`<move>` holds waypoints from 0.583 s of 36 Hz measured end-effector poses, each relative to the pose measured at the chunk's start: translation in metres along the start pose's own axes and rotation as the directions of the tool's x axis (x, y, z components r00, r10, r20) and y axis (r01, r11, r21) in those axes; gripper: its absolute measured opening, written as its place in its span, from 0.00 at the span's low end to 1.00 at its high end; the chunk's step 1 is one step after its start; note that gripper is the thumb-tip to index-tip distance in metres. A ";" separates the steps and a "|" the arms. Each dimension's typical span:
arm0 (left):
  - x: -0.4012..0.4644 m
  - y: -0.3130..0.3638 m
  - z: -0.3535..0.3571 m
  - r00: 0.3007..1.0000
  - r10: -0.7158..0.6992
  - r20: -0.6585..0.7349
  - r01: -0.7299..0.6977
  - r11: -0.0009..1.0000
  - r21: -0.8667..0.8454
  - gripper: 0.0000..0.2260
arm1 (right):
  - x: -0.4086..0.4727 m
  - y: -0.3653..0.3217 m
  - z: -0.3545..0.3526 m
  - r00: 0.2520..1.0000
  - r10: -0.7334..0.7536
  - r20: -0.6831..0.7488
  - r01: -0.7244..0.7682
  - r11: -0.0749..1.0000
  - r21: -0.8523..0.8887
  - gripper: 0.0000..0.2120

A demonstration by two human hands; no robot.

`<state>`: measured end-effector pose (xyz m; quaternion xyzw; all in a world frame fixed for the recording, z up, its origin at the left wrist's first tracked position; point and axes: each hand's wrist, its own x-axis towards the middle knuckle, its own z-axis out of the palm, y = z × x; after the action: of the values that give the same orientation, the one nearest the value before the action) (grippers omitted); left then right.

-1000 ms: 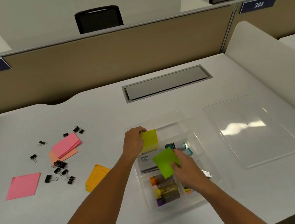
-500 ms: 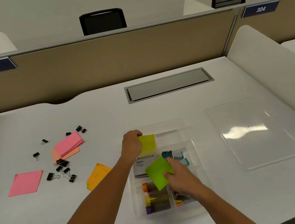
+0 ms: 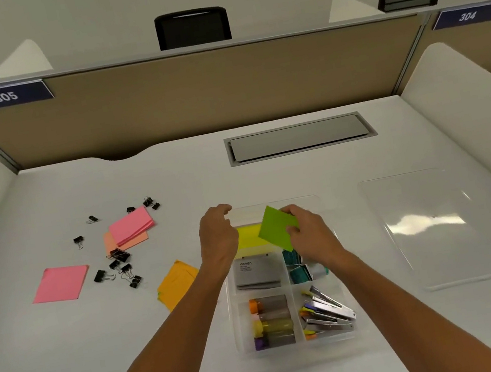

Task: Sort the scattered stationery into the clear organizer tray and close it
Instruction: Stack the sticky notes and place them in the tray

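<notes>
The clear organizer tray (image 3: 238, 326) lies in front of me with markers, metal clips, a grey box and teal items in its compartments. A yellow sticky pad (image 3: 251, 239) lies in its far compartment. My right hand (image 3: 309, 233) pinches a green sticky pad (image 3: 277, 228) tilted above that compartment. My left hand (image 3: 217, 236) hovers with curled fingers at the tray's far left corner, beside the yellow pad; I see nothing held in it. Pink pads (image 3: 131, 225) (image 3: 60, 283), an orange pad (image 3: 177, 283) and several black binder clips (image 3: 120, 265) lie scattered on the left.
The tray's clear lid (image 3: 439, 225) lies flat to the right of the tray. A grey cable hatch (image 3: 299, 137) is set into the desk further back. White side dividers and a tan back partition bound the desk.
My right hand carried the green pad from over the tray's middle up to its far compartment. My left hand has come off the yellow pad, which now lies in that compartment.
</notes>
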<state>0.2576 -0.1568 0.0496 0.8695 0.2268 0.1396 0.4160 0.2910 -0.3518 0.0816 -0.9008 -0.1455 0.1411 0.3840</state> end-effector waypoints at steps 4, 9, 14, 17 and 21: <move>-0.015 -0.014 -0.021 0.993 -0.017 -0.116 0.014 0.999 -0.030 0.16 | 0.026 -0.015 0.001 0.999 -0.029 0.043 0.032 0.997 -0.070 0.20; -0.041 -0.041 -0.043 0.975 -0.087 -0.203 0.071 0.994 -0.085 0.14 | 0.050 -0.033 0.014 0.992 -0.028 0.125 0.050 0.982 -0.180 0.22; -0.066 -0.066 -0.059 0.946 -0.208 -0.247 0.175 0.973 -0.149 0.13 | 0.064 -0.040 0.035 0.982 -0.003 0.191 0.061 0.953 -0.298 0.23; -0.079 -0.076 -0.068 0.929 -0.249 -0.274 0.212 0.964 -0.159 0.13 | 0.069 -0.041 0.044 0.973 0.030 0.231 0.052 0.939 -0.339 0.21; -0.092 -0.084 -0.075 0.917 -0.262 -0.299 0.233 0.964 -0.129 0.12 | 0.071 -0.041 0.052 0.960 0.056 0.273 0.066 0.907 -0.415 0.18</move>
<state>0.1231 -0.1077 0.0248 0.7806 0.3917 0.2323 0.4280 0.3304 -0.2648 0.0665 -0.9329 -0.2274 0.2310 0.1571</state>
